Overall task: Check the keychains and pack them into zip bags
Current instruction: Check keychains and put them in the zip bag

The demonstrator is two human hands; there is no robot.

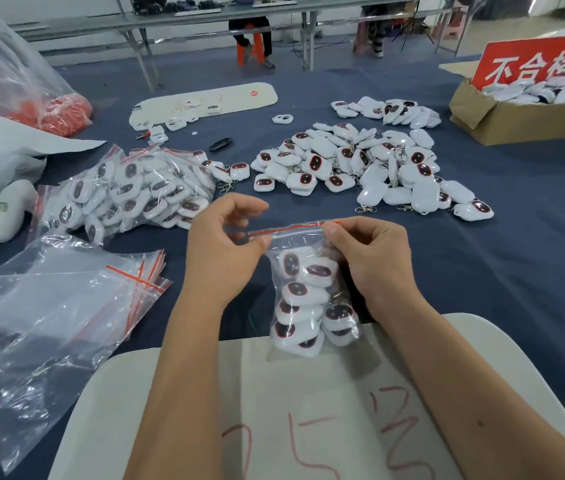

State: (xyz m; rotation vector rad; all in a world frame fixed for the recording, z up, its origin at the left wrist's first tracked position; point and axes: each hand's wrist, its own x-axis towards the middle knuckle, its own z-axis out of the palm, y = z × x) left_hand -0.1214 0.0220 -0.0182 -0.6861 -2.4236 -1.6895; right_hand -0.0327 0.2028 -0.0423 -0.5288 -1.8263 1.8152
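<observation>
Pinching grip at both upper corners of clear plastic zip bag with red seal strip (309,271): left hand (222,247) nips near-left corner between thumb and forefinger, right hand (374,258) nips right end of strip between thumb and curled fingers. Bag hanging upright from strip, bottom resting on pale cream mat with red handwriting (309,410) at near edge of dark blue worktop (516,254).

Contents: several white rounded keychains with dark red-rimmed faces (303,303), stacked loosely in lower two thirds of bag; mouth apparently not yet fully pressed closed, though hard to tell for certain.

Handling, as judged: film thin, limp and slippery, likely to sag and twist under load; keychains small, hard-shelled, light singly but enough together to pull bag downward. Best held at stiffer seal strip, as here, with weight left on mat; then strip squeezed along its length from one end to the other.

Relative to held bag: heap of empty clear zip bags (66,313) to left; large clear sack of filled packs (128,192) beyond and left; loose pile of unpacked white keychains (360,164) beyond; brown cardboard box with red sign (516,109) far beyond and right.
</observation>
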